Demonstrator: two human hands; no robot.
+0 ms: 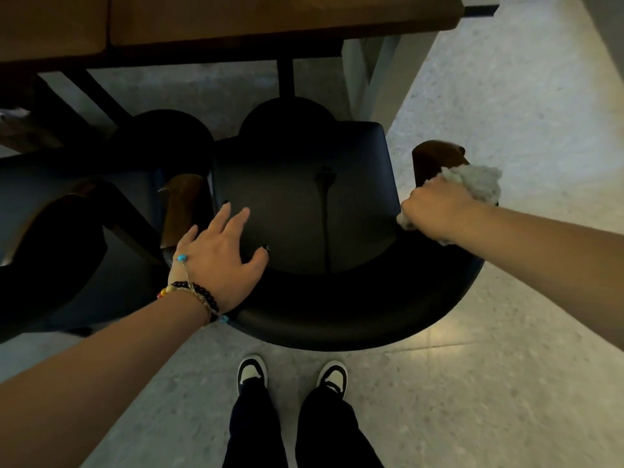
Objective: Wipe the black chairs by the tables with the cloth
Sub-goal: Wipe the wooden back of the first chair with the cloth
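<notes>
Black upholstery covers the chair [304, 211] nearest the person, a curved-back seat drawn up to the wooden bench [270, 15] with a second black chair [77, 204] just beside it on the left. The right hand [435, 207] is clenched around a bunched pale cloth [472, 182], pressing it onto the right armrest [435, 157], where the brown wooden tip meets the black padded rim. Tufts of cloth stick out above and below the fist, so only part of the fabric appears to be meeting the surface. The left hand [219, 251] lies released, fingers straight and spread, flat on the left side of the backrest where it curves down toward the seat, steadying the chair.

The step in hand looks like wiping the right arm and rim of this chair. To do it well, the person would likely want to keep the left palm bearing down so the chair does not swivel or slide on the smooth floor [506, 383], and draw the cloth along the rim in one continuous sweep from the armrest tip round the back toward the left hand, rather than dabbing. Flattening the cloth a little under the fingers would put more fabric on the padding. The seat panel, with its dark seam down the middle, and the left armrest [182, 204] probably need a pass as well, as does the neighbouring chair.
</notes>
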